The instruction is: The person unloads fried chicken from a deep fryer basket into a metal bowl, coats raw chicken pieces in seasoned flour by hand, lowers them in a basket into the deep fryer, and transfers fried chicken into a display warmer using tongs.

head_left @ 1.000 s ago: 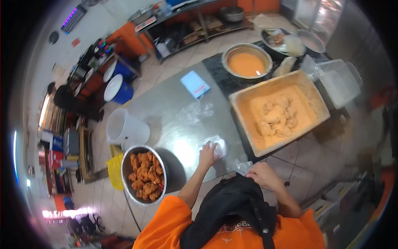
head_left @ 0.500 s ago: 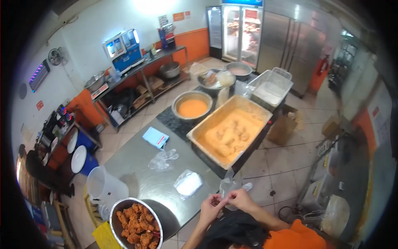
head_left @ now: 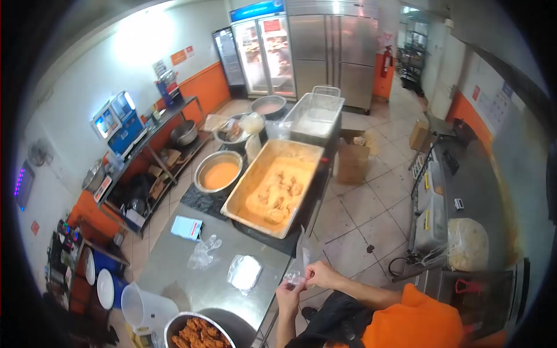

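At the near edge of the steel table, my left hand [head_left: 288, 296] pinches a clear plastic bag or glove [head_left: 295, 277]. Close against it, my right hand [head_left: 320, 275] has its fingertips closed on the same plastic. A white packet in clear wrap [head_left: 244, 274] lies on the table [head_left: 165, 248] left of my hands. Beyond it are a crumpled clear plastic glove [head_left: 203, 253] and a light blue box [head_left: 186, 227]. The tub of orange-yellow flour with coated pieces [head_left: 272, 188] stands ahead of my hands. A steel bowl of fried chicken [head_left: 200, 333] is at the bottom left.
A bowl of orange liquid [head_left: 220, 175] sits left of the tub, with a clear container [head_left: 318, 116] behind. A white bucket [head_left: 146, 307] stands at the left. Cardboard boxes [head_left: 351, 162] are on the floor, and a counter with a large bag [head_left: 467, 243] is at the right.
My left hand has left the white packet and come up against my right hand, both now on the clear plastic. The view has swung rightward and up.
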Demonstrator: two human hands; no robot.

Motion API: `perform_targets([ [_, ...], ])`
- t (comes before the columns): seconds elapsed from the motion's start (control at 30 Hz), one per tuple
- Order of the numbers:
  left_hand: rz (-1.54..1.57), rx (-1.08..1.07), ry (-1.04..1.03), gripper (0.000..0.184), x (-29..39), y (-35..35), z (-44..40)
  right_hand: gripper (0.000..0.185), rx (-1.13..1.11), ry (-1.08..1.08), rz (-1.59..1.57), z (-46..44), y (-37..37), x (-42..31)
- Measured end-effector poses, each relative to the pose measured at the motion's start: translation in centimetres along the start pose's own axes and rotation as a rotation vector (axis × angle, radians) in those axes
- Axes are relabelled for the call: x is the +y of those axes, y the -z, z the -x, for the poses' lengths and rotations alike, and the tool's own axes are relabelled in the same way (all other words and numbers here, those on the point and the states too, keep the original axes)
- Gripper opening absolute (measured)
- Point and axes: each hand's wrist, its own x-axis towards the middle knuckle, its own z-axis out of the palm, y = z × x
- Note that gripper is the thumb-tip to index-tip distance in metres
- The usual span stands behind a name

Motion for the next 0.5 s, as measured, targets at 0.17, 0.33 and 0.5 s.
perform_targets([
  [0.17,-0.266,-0.009,0.016,0.015,0.3,-0.2,-2.4,0.017,0.295,-0.093,0.075,-0.2,4.0,1.0],
  [0.33,-0.855,-0.057,-0.19,0.016,1.2,-4.7,-4.7,0.013,0.325,-0.014,0.318,-1.1,7.6,3.3],
  [0.5,-0.781,-0.048,-0.111,0.018,2.1,-11.2,-8.4,0.012,0.503,0.419,0.262,-1.0,11.8,0.0],
])
